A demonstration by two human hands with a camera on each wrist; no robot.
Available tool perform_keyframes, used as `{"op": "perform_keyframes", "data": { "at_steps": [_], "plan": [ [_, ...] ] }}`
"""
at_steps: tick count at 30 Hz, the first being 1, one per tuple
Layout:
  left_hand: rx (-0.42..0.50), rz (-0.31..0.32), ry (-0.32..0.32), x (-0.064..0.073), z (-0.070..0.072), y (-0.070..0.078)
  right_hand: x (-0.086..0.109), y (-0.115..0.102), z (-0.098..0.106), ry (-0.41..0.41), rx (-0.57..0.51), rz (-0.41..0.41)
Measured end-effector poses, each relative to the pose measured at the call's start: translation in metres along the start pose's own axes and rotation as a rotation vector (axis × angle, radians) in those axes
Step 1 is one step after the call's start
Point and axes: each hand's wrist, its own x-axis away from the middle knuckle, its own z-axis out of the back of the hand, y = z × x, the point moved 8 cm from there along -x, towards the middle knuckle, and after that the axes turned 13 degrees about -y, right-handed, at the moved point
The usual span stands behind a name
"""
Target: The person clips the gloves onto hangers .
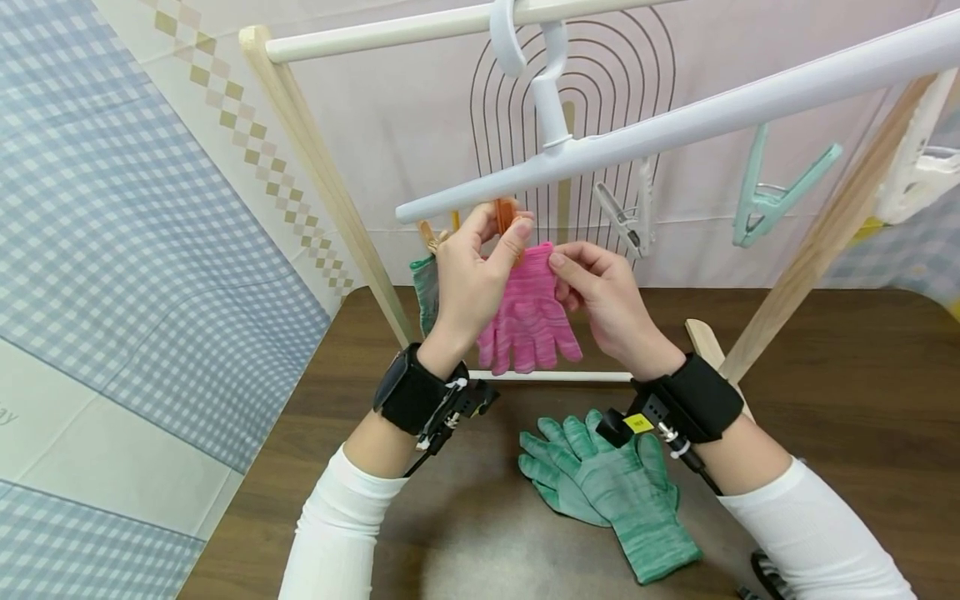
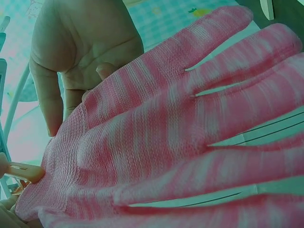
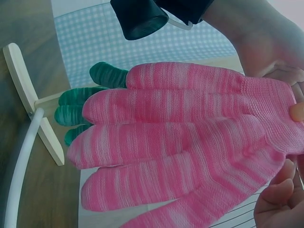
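Head view, clock on pink glove (image 1: 529, 312) | 9: hanging green glove (image 1: 425, 296) obstructs | 11: left fingers (image 1: 512, 246), orange clip (image 1: 506, 215) block | 12: white hanger (image 1: 525, 172) bars upward passage | 2: right fingers (image 1: 577, 273), then gap between grey clip (image 1: 636, 221) and teal clip (image 1: 772, 204) | 7: bare counter (image 1: 465, 533) free

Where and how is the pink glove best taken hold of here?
Best pinched, I'd judge, at the right corner of the cuff, from the right: the pink glove hangs cuff up, fingers down, while the left hand and orange clip crowd the cuff's left.
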Motion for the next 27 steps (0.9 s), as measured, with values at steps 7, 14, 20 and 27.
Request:
{"op": "perform_keyframes", "data": {
  "at_steps": [7, 14, 20, 27],
  "plan": [
    [-0.023, -0.021, -0.001, 0.0, 0.0, 0.003, 0.001, 0.001, 0.001, -0.007, -0.001, -0.001],
    [-0.055, -0.024, 0.004, 0.001, 0.002, 0.003, 0.002, 0.003, 0.005, -0.007, 0.012, -0.008],
    [-0.059, 0.001, -0.003, 0.001, 0.001, 0.0, 0.005, 0.006, 0.01, -0.032, 0.041, -0.018],
    [-0.106, 0.034, -0.002, 0.005, 0.0, -0.008, 0.01, 0.012, 0.017, -0.038, 0.077, -0.043]
  ]
}}
